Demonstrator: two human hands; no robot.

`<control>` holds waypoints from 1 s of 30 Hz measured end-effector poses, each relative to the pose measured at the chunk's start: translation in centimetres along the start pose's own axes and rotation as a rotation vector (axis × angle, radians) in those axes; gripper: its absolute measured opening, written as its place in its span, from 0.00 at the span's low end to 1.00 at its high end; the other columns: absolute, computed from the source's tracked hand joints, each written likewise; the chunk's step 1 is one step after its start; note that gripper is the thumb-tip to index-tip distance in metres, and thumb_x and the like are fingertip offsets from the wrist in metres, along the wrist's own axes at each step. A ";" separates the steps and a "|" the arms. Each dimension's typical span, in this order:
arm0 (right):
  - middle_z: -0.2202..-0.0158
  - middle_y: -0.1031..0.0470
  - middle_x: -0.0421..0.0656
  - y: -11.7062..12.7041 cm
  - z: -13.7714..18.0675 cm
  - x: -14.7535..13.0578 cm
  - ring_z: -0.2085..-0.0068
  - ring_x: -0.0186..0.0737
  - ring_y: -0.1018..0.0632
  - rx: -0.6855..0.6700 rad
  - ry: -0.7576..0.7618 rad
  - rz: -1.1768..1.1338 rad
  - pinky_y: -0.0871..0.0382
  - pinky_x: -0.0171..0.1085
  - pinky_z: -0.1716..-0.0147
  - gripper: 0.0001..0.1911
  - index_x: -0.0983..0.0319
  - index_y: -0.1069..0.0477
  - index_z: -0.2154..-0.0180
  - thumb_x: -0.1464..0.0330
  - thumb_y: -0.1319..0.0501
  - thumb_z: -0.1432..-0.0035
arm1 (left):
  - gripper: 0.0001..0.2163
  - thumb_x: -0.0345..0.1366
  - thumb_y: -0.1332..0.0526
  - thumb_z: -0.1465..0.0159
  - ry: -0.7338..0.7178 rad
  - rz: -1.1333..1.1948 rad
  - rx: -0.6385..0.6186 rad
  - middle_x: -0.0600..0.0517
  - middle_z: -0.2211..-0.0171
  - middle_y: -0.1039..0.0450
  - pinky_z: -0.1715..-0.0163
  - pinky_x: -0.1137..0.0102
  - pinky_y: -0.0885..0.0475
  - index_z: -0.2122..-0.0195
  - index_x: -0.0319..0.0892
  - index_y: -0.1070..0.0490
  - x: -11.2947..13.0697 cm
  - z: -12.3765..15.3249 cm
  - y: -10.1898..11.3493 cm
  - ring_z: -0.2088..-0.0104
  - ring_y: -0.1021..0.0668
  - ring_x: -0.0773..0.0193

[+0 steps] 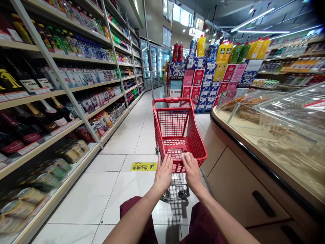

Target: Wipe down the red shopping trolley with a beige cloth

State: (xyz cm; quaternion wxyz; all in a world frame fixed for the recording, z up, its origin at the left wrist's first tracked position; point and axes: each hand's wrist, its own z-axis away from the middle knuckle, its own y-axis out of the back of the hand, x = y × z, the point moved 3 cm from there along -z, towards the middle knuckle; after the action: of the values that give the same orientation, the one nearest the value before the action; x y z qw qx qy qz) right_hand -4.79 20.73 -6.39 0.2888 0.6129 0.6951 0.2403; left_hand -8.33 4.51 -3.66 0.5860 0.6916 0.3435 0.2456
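In front of me stands a red plastic shopping cart (175,142) on a metal wheeled frame, its meshed basket holding nothing that I can see. My left hand (164,174) rests at the near rim, fingers laid over the edge and thumb up on the outer side. Over the same rim, a little to the right, bend the fingers of my right hand (191,171). Both hands touch the cart; their fingertips are partly hidden by the edge. A thin metal pole (149,57) rises beside the cart's far left corner.
Drink shelves (101,79) line the left side. A glass-topped counter (236,135) curves close along the right. Ahead, stacked drink cartons (198,81) carry bottles. A yellow floor sticker (143,166) lies left of the cart, and fridges (152,61) stand at the aisle's end.
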 end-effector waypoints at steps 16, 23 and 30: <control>0.42 0.43 0.47 -0.5 -0.4 1.8 0.38 0.43 0.52 0.005 -0.028 -0.041 0.47 0.53 0.46 0.28 0.57 0.47 0.42 0.79 0.57 0.43 | 0.29 0.29 0.52 0.44 -0.017 -0.002 -0.023 0.48 0.38 0.56 0.41 0.51 0.57 0.39 0.35 0.56 0.1 -0.8 -0.1 0.38 0.57 0.58; 0.41 0.44 0.50 -0.1 -0.4 3.1 0.38 0.47 0.53 0.015 -0.188 0.027 0.50 0.59 0.47 0.27 0.59 0.46 0.42 0.78 0.57 0.43 | 0.30 0.27 0.53 0.44 -0.033 -0.032 -0.014 0.48 0.37 0.58 0.41 0.52 0.56 0.39 0.36 0.58 0.4 -0.4 -0.3 0.38 0.58 0.60; 0.43 0.40 0.45 -0.3 -0.1 0.1 0.38 0.42 0.52 -0.048 0.064 -0.026 0.50 0.52 0.45 0.28 0.57 0.45 0.43 0.80 0.57 0.44 | 0.30 0.27 0.53 0.44 -0.023 -0.021 -0.011 0.48 0.37 0.57 0.41 0.53 0.56 0.39 0.37 0.58 0.4 -0.3 -0.4 0.38 0.58 0.60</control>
State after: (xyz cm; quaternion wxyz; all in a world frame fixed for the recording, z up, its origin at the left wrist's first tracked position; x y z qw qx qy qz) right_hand -5.08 20.77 -6.54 0.2842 0.5888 0.7059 0.2724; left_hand -8.41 5.06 -4.03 0.5963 0.6875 0.3425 0.2336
